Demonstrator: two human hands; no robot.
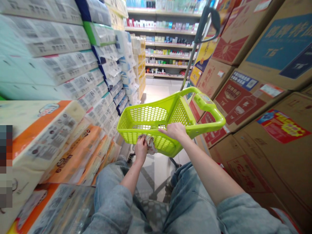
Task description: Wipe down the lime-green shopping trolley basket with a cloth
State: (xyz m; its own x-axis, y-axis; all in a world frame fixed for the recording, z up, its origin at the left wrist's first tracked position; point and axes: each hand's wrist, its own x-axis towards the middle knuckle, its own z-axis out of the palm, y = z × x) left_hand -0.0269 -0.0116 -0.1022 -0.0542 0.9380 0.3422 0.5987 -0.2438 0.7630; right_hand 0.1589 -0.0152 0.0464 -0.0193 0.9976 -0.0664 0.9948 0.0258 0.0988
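Observation:
A lime-green plastic shopping cart with perforated sides stands between my knees, its handle toward the right. My left hand is closed on a crumpled, pale patterned cloth, pressed against the outside of the cart's near wall. My right hand grips the near top rim, its fingers reaching over the edge. The cart's basket looks bare inside. Part of the near wall is hidden behind the cloth and my hands.
Stacked paper packs line the left side, with orange-and-cream packs close by my left arm. Cardboard cartons are piled on the right. A grey-handled metal pole leans behind the cart. Stocked shelves stand at the back.

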